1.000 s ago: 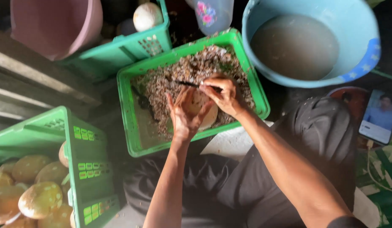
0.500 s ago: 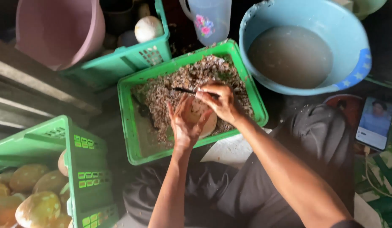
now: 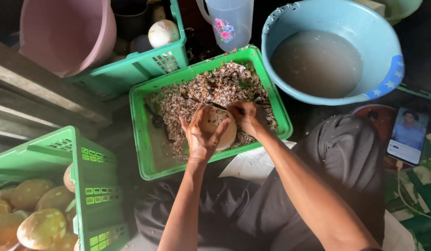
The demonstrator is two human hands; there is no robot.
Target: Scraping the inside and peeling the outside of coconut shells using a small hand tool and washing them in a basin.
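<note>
My left hand [image 3: 201, 136] cups a pale, round peeled fruit [image 3: 223, 128] over a green basket [image 3: 143, 135] that is full of brown peelings [image 3: 201, 93]. My right hand [image 3: 247, 116] grips a small dark-bladed knife [image 3: 218, 106] whose blade lies against the top of the fruit. Both hands hover above the near half of the basket. The knife's handle is hidden inside my fist.
A blue basin [image 3: 382, 69] of murky water stands at the upper right, a clear plastic jug [image 3: 230, 21] beside it. A second green basket [image 3: 132, 69] holds a white peeled fruit [image 3: 163, 32] and a pink bucket [image 3: 67, 32]. A green crate [image 3: 92, 186] of unpeeled fruit [image 3: 41, 227] sits lower left. A phone [image 3: 408, 137] lies at the right.
The view has shifted a little, so basket and basins sit slightly differently in the frame. My hands stay on the fruit and knife, with the left fingers spread wider around the fruit.
</note>
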